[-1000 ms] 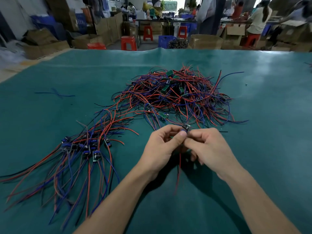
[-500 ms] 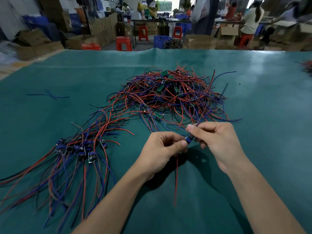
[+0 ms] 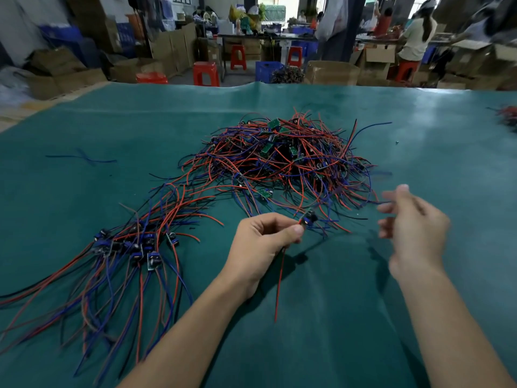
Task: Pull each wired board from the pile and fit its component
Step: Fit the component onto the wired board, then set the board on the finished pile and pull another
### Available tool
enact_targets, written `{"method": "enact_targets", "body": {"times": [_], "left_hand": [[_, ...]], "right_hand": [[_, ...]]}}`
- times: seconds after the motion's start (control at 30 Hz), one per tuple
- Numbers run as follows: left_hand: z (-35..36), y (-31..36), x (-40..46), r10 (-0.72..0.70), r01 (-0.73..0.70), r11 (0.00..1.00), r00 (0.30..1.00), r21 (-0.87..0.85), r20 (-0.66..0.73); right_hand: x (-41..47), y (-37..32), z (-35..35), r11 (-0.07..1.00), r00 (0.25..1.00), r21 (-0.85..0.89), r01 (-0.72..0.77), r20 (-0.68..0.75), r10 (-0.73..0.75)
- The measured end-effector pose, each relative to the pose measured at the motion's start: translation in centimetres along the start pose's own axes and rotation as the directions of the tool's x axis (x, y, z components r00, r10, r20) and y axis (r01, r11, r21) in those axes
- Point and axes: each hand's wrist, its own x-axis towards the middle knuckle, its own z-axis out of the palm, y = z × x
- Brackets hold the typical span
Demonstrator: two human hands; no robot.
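A tangled pile of small green boards with red and blue wires (image 3: 285, 161) lies at the middle of the green table. My left hand (image 3: 263, 242) pinches one wired board (image 3: 307, 219) between thumb and fingers just in front of the pile; its red wire (image 3: 279, 284) hangs down below the hand. My right hand (image 3: 411, 228) is blurred, off to the right of the board, with fingers spread and nothing in it. A row of boards with dark components and long wires (image 3: 131, 247) lies at the left.
A green mat (image 3: 419, 317) covers the table. One loose blue wire (image 3: 81, 158) lies at the far left, another bundle of wires (image 3: 507, 116) at the right edge. Beyond the table are cardboard boxes, red stools and people at benches.
My right hand let go of the board and swung away to the right, fingers opening. My left hand kept its pinch on the board and stayed roughly in place.
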Motion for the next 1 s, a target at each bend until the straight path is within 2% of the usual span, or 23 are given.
{"method": "enact_targets", "body": {"times": [0.07,0.13,0.2,0.23,0.33,0.47,0.57,0.67,0.77,0.83,0.9,0.93,1.0], "left_hand": [[0.1,0.1,0.0,-0.018,0.014,0.997,0.999,-0.072,-0.045],[0.1,0.1,0.0,-0.021,0.016,0.996,0.998,-0.086,-0.054],[0.1,0.1,0.0,-0.024,0.023,0.998,1.000,-0.061,-0.016],[0.2,0.1,0.0,-0.024,0.024,0.999,1.000,-0.035,0.004],[0.2,0.0,0.1,-0.008,0.005,0.999,0.998,0.050,0.065],[0.3,-0.1,-0.1,0.000,-0.017,0.994,0.987,0.109,0.160],[0.4,0.2,-0.4,0.018,-0.047,0.989,0.980,0.140,0.200],[0.2,0.1,-0.3,0.035,-0.063,0.987,0.983,0.149,0.178],[0.4,-0.3,-0.3,0.028,-0.066,0.976,0.983,0.209,0.182],[0.4,-0.4,-0.3,0.026,-0.071,0.968,0.983,0.240,0.184],[0.2,-0.4,-0.2,0.034,-0.078,0.965,0.983,0.249,0.179],[0.2,-0.4,-0.3,0.037,-0.082,0.964,0.983,0.253,0.177],[0.2,-0.2,-0.3,0.028,-0.070,0.961,0.987,0.268,0.159]], "right_hand": [[-1.5,0.3,1.2,0.994,0.966,-0.111,-0.025,0.252,0.053],[-3.5,0.6,2.4,0.989,0.840,-0.147,0.020,0.539,0.063],[-4.9,0.9,3.0,0.984,0.724,-0.107,0.142,0.689,-0.029],[-5.1,0.8,3.2,0.979,0.710,-0.076,0.188,0.699,-0.082],[-4.4,0.5,2.8,0.953,0.758,-0.028,0.301,0.614,-0.221],[-2.7,-1.6,2.2,0.961,0.878,0.065,0.268,0.394,-0.272],[-2.5,-5.3,2.7,0.945,0.902,0.152,0.288,0.287,-0.321],[-3.6,-9.8,5.0,0.916,0.832,0.231,0.329,0.387,-0.397],[-5.7,-13.6,8.8,0.898,0.696,0.265,0.352,0.568,-0.440],[-7.8,-14.3,12.3,0.877,0.577,0.175,0.447,0.693,-0.432],[-10.0,-13.5,15.5,0.818,0.448,0.023,0.575,0.828,-0.338],[-10.6,-12.8,16.8,0.781,0.418,-0.073,0.620,0.873,-0.250],[-9.8,-10.9,18.5,0.652,0.435,-0.265,0.711,0.894,-0.111]]}}
